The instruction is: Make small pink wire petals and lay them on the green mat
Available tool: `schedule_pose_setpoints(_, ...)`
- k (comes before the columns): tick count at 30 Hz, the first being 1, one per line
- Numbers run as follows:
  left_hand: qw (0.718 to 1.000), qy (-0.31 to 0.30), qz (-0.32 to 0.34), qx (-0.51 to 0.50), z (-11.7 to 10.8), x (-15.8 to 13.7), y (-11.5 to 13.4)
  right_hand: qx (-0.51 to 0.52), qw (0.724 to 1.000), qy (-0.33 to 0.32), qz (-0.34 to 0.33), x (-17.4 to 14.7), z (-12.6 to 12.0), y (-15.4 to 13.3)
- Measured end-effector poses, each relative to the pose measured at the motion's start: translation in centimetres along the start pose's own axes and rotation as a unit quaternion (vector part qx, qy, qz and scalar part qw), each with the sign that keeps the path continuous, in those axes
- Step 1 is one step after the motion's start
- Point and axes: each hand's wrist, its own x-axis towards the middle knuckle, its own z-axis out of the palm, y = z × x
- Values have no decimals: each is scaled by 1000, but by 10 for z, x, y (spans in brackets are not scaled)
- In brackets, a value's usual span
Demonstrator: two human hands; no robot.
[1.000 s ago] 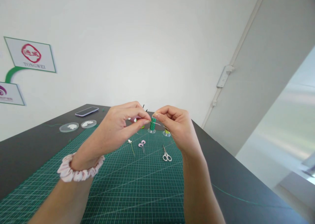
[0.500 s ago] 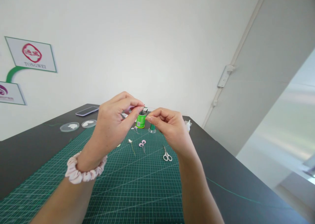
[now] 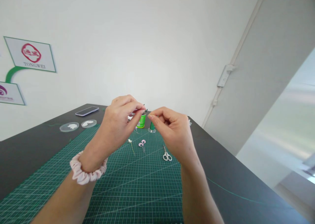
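Note:
My left hand (image 3: 123, 117) is raised over the green cutting mat (image 3: 137, 184), thumb and forefinger pinched together. Facing it, my right hand (image 3: 171, 127) makes the same kind of pinch, the fingertips a small gap apart. Whatever lies between the fingers is too fine to make out. Below the hands lie a small white flower on a thin stem (image 3: 130, 141) and a pair of pale pink petal pieces with wire stems (image 3: 142, 143). White-handled scissors (image 3: 167, 155) rest near my right wrist. Behind the fingertips stand a bright green tub (image 3: 142, 121) and a spool of green wire (image 3: 152, 127).
Two shallow clear dishes, one nearer (image 3: 69, 127) and one farther (image 3: 89, 123), hold white pieces on the dark table at left. A phone (image 3: 87, 111) lies behind them. A thin green strand (image 3: 233, 193) trails over the table at right. A wall closes off the back.
My left hand has shifted right and slightly down, towards my right hand. The right hand has moved a little to the right; the fingertips are now closer together. Both stay pinched.

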Motion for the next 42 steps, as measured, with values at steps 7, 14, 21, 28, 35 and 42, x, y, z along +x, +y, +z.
schedule_pose_setpoints(7, 998, -39, 41, -12, 0, 1, 1, -21, 1000, 19, -6, 2, -7, 1)
schedule_pose_setpoints(14, 994, -73, 55, -59, -2, 2, 3, -8, 1000, 21, 8, 3, -12, 4)
schedule_pose_setpoints(21, 984, -93, 21, -153, -5, 3, 9, 90, 995, -9, 34, 6, -19, 6)
schedule_pose_setpoints(28, 961, -110, -32, -250, -13, 3, 15, 240, 967, -73, 38, 8, -24, 11)
schedule_pose_setpoints(35, 946, -73, -97, -300, -16, 2, 19, 272, 957, -89, 41, 6, -22, 9)
schedule_pose_setpoints(42, 957, 8, -128, -260, -11, 3, 18, 239, 965, -93, 48, 8, -20, 7)
